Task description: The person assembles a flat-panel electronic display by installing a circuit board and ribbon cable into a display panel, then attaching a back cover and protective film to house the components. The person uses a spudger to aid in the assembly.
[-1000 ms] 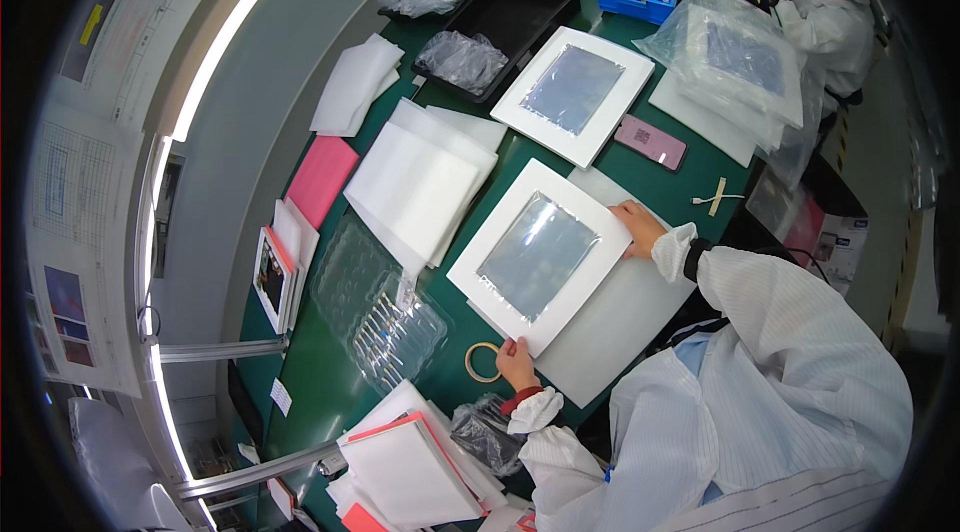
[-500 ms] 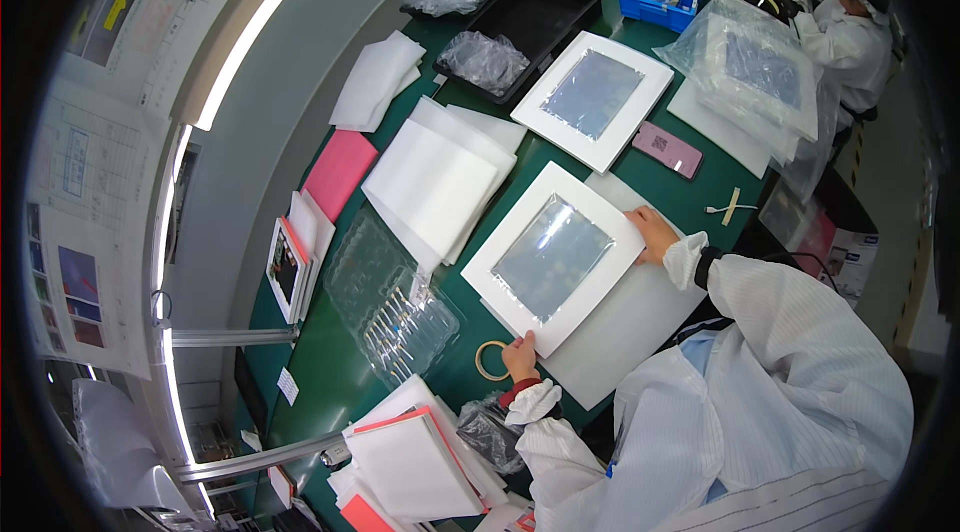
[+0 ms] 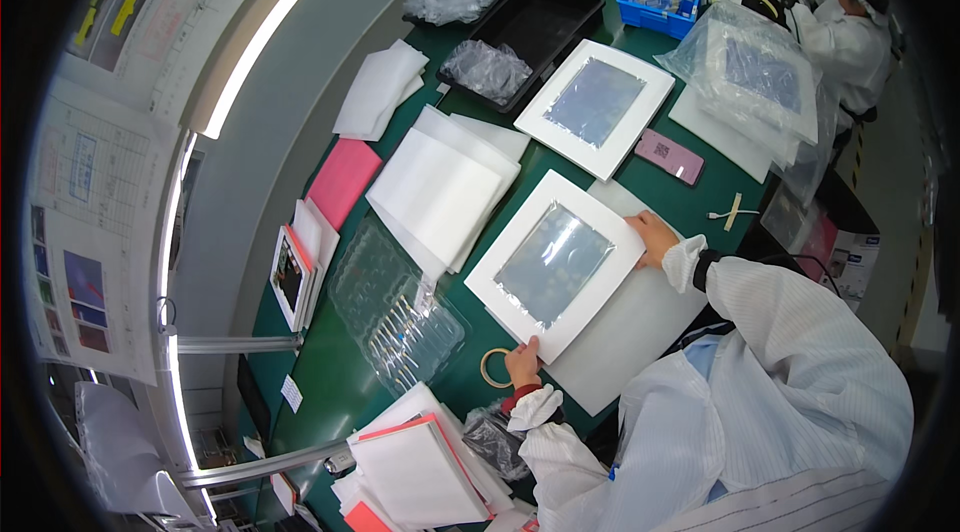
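Note:
A white rectangular frame (image 3: 603, 216) with a shiny film-covered window (image 3: 555, 265) is held between my two hands. My right hand (image 3: 653, 238) grips its right edge, the thumb on top and the other fingers hidden beneath. At the near corner my left hand (image 3: 522, 363) pinches the frame, thumb over the border. Under the frame lies a pale foam sheet (image 3: 600, 372), partly covered by it. A roll of tan tape (image 3: 486, 369) lies right beside my left hand.
A second white frame (image 3: 625, 152) lies beyond mine, near a pink phone (image 3: 670, 157). Foam sheets (image 3: 430, 192), a clear plastic tray (image 3: 415, 327) with several thin parts, and a stack of sheets (image 3: 420, 472) lie leftward. A co-worker (image 3: 840, 42) sits at the far right.

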A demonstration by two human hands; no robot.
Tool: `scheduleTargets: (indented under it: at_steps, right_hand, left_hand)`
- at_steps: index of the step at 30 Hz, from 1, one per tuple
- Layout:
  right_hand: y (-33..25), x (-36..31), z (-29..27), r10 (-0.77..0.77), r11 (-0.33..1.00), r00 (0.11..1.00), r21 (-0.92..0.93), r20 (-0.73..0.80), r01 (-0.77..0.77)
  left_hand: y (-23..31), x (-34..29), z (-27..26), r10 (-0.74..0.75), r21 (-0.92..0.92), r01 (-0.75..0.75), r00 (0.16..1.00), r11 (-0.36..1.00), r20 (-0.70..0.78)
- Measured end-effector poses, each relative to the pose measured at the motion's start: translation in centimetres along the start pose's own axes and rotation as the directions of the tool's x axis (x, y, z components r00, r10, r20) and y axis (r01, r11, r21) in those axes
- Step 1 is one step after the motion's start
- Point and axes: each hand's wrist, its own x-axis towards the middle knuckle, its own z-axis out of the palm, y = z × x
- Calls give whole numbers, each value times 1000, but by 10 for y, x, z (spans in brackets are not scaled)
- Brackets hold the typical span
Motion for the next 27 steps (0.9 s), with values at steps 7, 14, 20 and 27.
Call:
scheduleTargets:
  at_steps: [7,14,20,27]
  right_hand:
    - [-11,-1,-5,66,997,997,-27,27,-66]
    - [-10,3,0,76,991,997,-114,9,-74]
    - [18,14,-56,134,954,983,286,-125,-94]
    - [45,81,-144,136,910,940,414,-313,6]
  left_hand:
    - [-1,4,-6,59,48,-59,998,997,6]
    - [-10,9,3,314,285,-263,937,922,-150]
    - [3,-29,29,499,618,-249,823,746,-270]
    - [21,-43,56,539,606,-225,740,763,-403]
